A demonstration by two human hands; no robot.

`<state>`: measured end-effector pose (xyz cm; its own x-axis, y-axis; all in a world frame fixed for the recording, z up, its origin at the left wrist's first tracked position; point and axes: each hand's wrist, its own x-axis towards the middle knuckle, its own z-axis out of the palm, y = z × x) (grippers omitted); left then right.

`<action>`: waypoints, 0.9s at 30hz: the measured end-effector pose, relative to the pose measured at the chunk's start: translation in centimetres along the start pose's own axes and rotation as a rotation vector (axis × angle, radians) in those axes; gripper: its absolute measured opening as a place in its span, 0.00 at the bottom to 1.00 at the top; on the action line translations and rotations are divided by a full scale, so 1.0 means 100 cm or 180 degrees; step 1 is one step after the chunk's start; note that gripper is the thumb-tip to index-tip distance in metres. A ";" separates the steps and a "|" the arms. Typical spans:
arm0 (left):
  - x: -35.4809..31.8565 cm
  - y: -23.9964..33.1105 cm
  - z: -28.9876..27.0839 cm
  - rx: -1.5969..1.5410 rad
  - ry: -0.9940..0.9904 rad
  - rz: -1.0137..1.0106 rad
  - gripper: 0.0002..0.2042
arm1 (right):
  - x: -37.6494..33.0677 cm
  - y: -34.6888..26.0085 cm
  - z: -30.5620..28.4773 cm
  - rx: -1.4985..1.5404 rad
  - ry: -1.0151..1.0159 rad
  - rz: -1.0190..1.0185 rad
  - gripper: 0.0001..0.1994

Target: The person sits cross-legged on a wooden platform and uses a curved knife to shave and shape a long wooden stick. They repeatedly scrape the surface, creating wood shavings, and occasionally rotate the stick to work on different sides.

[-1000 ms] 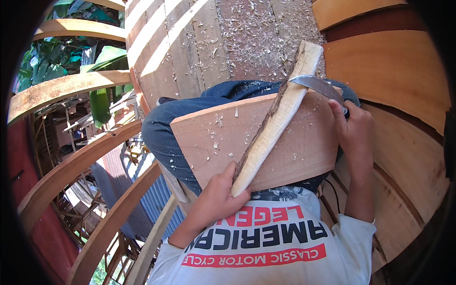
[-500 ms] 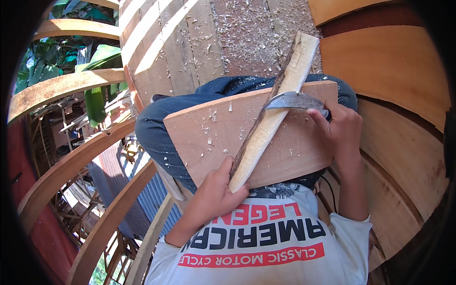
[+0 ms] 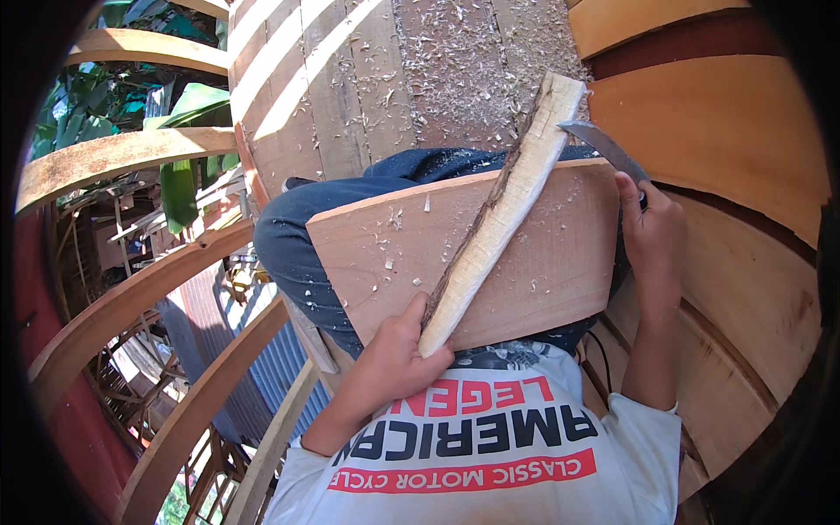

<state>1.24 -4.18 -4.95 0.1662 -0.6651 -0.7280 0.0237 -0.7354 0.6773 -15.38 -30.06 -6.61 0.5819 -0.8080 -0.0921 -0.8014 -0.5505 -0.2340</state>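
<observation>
A long strip of wood, pale on its cut face with dark bark along its left edge, slants from my lap away to the upper right. My left hand is closed around its near end. In my right hand is the dark handle of a curved knife, its hooked blade pointing left. The blade's tip lies at the right edge of the strip, near the far end; whether it touches cannot be told. Under the strip, a flat wooden board rests across my crossed legs, dotted with a few chips.
Shavings are scattered over the plank floor ahead. Curved wooden slats form an open railing on the left, with leaves beyond. Wide wooden panels rise close to my right arm.
My right hand has drawn the knife off the strip's middle, outward to the right and toward the far end. The strip's far end has shifted slightly nearer; my left hand keeps its grip.
</observation>
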 end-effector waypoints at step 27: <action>0.003 -0.014 -0.018 -0.0668 -0.0733 0.0122 0.27 | -0.030 -0.030 -0.003 0.0691 0.0101 -0.0613 0.27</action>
<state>3.08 -3.14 -5.92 -0.0561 -0.7215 -0.6902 0.2285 -0.6822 0.6946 -14.77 -26.06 -5.32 0.7131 -0.7011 0.0035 -0.6263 -0.6392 -0.4462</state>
